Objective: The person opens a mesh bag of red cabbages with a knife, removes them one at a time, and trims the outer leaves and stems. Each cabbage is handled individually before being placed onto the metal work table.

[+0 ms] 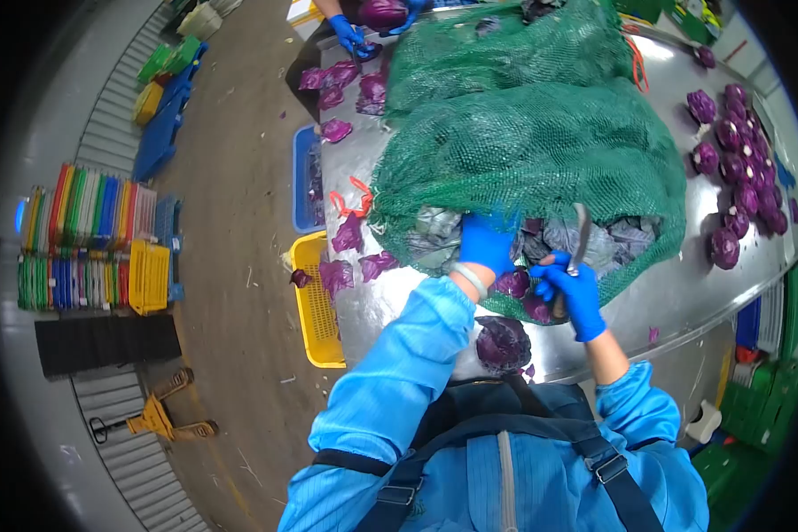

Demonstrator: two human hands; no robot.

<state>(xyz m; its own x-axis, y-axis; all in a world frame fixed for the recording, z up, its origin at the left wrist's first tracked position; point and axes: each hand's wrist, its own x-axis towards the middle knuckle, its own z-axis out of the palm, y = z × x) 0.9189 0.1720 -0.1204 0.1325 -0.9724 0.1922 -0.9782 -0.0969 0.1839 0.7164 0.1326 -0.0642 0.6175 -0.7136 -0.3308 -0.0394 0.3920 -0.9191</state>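
Observation:
My left hand [488,244], in a blue glove, reaches into the mouth of a green mesh sack [532,142] lying on the metal table. Its fingers are hidden by the net and leaves, so whether they grip anything does not show. Red cabbages with dull outer leaves [607,244] show at the sack's opening. My right hand [578,300], also gloved in blue, is closed around a knife with a curved blade [582,232], which points up and away from me. A dark purple cabbage [503,344] sits at the table's near edge, just below the sack.
A second green sack [505,53] lies behind. Peeled cabbages [745,168] are heaped at the right. Loose leaves [337,277] lie left, beside a yellow crate [315,306] and blue crate [305,177]. At the far side, a co-worker's gloved hands [348,34] handle a cabbage.

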